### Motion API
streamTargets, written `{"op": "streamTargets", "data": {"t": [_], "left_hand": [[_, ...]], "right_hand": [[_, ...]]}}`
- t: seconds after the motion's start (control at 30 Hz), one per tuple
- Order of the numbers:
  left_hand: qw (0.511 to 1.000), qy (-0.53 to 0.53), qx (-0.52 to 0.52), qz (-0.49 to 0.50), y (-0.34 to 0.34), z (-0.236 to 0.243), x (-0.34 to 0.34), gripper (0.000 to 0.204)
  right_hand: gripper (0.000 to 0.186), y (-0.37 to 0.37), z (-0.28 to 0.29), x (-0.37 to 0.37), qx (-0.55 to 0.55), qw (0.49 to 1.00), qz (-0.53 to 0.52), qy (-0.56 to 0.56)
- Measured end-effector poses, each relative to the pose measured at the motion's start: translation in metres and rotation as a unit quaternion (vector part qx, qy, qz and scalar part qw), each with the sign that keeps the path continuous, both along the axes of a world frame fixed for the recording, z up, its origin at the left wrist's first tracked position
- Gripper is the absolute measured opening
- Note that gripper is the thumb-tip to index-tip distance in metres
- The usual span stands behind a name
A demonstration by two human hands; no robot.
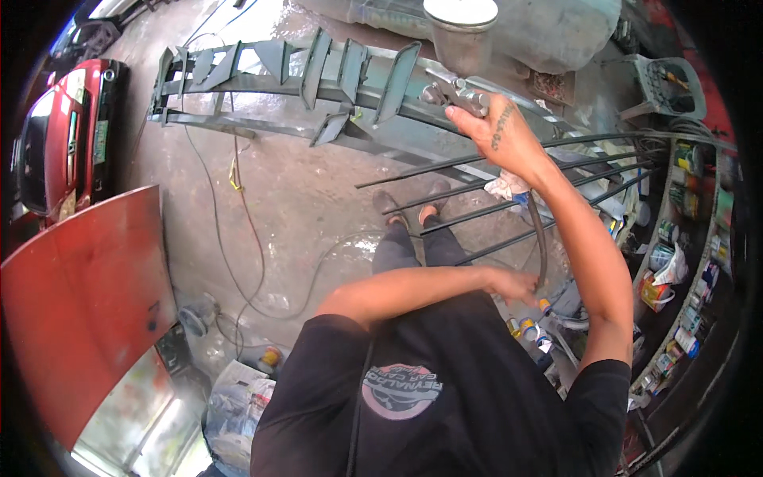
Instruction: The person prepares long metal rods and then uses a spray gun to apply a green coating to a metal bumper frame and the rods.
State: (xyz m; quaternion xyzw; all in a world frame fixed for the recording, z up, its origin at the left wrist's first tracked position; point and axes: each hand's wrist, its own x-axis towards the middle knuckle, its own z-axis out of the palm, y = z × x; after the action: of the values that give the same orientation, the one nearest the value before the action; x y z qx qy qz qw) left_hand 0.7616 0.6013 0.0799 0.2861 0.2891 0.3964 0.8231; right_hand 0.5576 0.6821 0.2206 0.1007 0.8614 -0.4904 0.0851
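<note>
My right hand (491,127) is closed on a metal spray gun (457,95) with a translucent lidded cup (461,40), held over dark metal rods (433,187). A hose (539,238) hangs below it, with a crumpled white cloth (502,187) near its top. My left hand (517,286) reaches across my body beside the hose; its fingers are blurred, so their grip is unclear. Beyond the rods lies a long frame of grey-painted metal parts (278,67).
A red car (56,151) and a large red panel (79,286) are at left. Cables (254,286) cross the floor. Shelves with cans (664,262) line the right. A plastic chair (668,83) stands behind; a covered bundle (556,36) lies at the top.
</note>
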Motion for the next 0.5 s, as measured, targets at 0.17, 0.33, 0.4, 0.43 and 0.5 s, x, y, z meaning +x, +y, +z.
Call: {"op": "streamTargets", "data": {"t": [0.17, 0.33, 0.4, 0.43, 0.5], "left_hand": [[0.998, -0.011, -0.035, 0.043, -0.008, -0.010, -0.009, 0.092], [0.999, -0.014, -0.039, 0.006, -0.010, -0.006, -0.021, 0.096], [0.999, -0.007, -0.046, 0.008, -0.011, 0.004, -0.025, 0.097], [0.999, -0.002, -0.053, 0.012, -0.012, 0.007, -0.025, 0.099], [0.999, -0.003, -0.039, 0.007, -0.010, 0.010, -0.027, 0.100]], "right_hand": [[0.037, 0.001, 0.003, -0.017, 0.058, 0.997, -0.053, -0.015], [0.044, 0.003, -0.001, -0.017, 0.068, 0.996, -0.051, 0.018], [0.045, 0.002, 0.000, -0.013, 0.070, 0.997, -0.037, 0.009], [0.045, -0.001, 0.001, -0.011, 0.071, 0.997, -0.020, 0.000], [0.046, -0.009, 0.011, -0.004, 0.052, 0.998, -0.014, -0.016]]}}
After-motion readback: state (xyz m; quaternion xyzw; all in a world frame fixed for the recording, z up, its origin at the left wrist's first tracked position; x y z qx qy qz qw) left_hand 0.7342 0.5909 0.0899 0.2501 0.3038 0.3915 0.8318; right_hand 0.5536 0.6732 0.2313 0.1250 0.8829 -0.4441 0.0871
